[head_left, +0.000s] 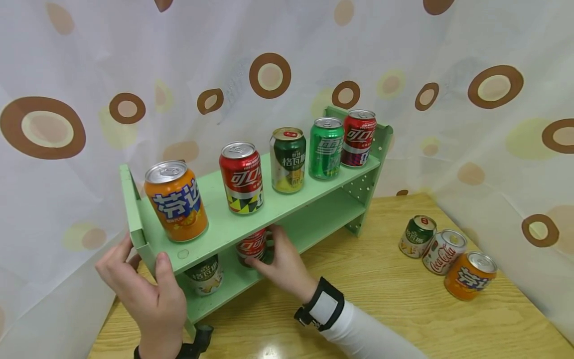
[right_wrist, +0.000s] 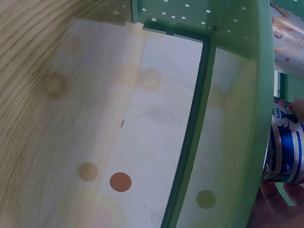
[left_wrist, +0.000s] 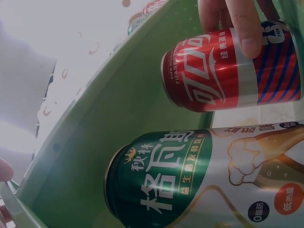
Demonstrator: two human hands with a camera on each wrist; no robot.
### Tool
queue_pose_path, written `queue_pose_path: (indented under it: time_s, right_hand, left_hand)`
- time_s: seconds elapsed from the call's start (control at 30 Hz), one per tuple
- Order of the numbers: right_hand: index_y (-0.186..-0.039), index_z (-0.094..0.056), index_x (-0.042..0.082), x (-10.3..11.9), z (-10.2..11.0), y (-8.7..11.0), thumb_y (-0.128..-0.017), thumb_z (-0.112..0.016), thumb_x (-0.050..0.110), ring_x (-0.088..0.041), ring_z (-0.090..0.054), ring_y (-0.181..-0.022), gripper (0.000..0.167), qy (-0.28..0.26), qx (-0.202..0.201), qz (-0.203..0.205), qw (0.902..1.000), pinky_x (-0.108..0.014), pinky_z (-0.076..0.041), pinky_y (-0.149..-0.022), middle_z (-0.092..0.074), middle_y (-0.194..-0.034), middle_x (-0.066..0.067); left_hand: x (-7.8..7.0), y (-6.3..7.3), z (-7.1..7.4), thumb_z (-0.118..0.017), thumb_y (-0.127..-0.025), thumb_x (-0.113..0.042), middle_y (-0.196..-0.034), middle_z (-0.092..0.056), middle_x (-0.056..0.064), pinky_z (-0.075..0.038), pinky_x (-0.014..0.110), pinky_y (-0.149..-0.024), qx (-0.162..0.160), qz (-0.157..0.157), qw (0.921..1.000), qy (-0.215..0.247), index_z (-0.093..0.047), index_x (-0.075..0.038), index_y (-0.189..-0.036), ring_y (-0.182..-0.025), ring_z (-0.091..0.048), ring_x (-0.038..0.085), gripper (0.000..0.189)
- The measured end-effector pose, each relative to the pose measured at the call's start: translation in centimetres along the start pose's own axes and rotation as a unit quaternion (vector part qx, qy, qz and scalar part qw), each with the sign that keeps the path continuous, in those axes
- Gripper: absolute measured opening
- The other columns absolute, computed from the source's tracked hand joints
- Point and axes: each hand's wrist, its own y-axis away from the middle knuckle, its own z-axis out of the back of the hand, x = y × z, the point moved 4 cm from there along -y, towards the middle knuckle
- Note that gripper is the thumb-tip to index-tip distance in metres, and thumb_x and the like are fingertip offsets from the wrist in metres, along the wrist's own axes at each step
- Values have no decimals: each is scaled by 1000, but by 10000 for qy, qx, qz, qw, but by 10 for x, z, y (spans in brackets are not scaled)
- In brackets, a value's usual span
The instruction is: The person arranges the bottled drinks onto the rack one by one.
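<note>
A two-tier green shelf rack (head_left: 213,199) stands at an angle on the wooden table. My left hand (head_left: 150,299) holds its left end panel, thumb in front and fingers behind. My right hand (head_left: 287,267) reaches in from the front and grips a red Coca-Cola can (head_left: 252,246) upright on the lower tier; the upper board hides the can's top. To its left stands a green-and-white can (head_left: 206,276), also seen large in the left wrist view (left_wrist: 161,180). In the right wrist view, the held can's blue-striped lower part (right_wrist: 287,147) shows at the edge.
On the upper tier stand an orange Fanta can (head_left: 177,209), red cans (head_left: 242,184) at two spots, a green-and-gold can (head_left: 289,159) and a green can (head_left: 326,149). At right on the table are a dark green-and-white can (head_left: 417,237), a white Coca-Cola can (head_left: 445,253) and another orange can (head_left: 470,276).
</note>
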Motion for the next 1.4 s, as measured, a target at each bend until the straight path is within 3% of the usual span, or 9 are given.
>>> queue_pose_path:
  time_s: [0.4,0.57,0.9,1.07,1.27,1.4]
  right_hand:
    - [-153,-35,6,2,3,2,-87,-82,26,-30,-58,-127,84,58,222,-84,9997,-46,-54,-103,-53,-142,-15]
    - [-149,-42,2,1,16,1,-86,-83,25,-31,-60,-125,79,186,250,15,9995,-46,-56,-100,-55,-140,-17]
    - [-134,-58,-3,-19,84,7,-83,-84,15,-34,-63,-115,60,773,-505,341,9951,-50,-58,-94,-63,-127,-19]
    - [-137,-60,0,-34,121,19,-87,-81,14,-34,-59,-118,56,1038,-651,11,9925,-53,-53,-96,-61,-127,-19]
    - [-139,-59,2,-59,151,43,-92,-76,15,-38,-56,-122,52,1196,-701,-470,9892,-57,-49,-100,-58,-132,-21]
    - [-136,-60,0,-71,172,59,-93,-75,14,-43,-58,-119,48,1475,-996,-598,9822,-61,-50,-96,-60,-132,-25]
  left_hand:
    - [0,1,1,-49,-84,-2,-127,-39,-11,-41,20,-96,0,20,10000,-29,-47,12,-136,-124,-37,14,53]
    - [0,1,1,-49,-84,-2,-127,-40,-11,-41,20,-96,-52,33,10000,4,-48,12,-135,-124,-37,14,53]
    - [-1,0,-1,-50,-84,-3,-127,-41,-12,-41,20,-95,-61,-9,9999,79,-48,12,-135,-122,-37,14,53]
    - [-1,0,-1,-50,-84,-3,-128,-41,-11,-41,20,-96,-74,-13,9999,79,-48,12,-135,-122,-37,14,53]
    - [0,-1,0,-49,-83,-3,-127,-41,-11,-41,20,-96,-82,-13,9999,78,-48,13,-135,-122,-37,13,54]
    - [1,0,0,-50,-84,-3,-127,-41,-12,-41,20,-96,-26,-16,10000,68,-48,13,-136,-122,-37,13,55]
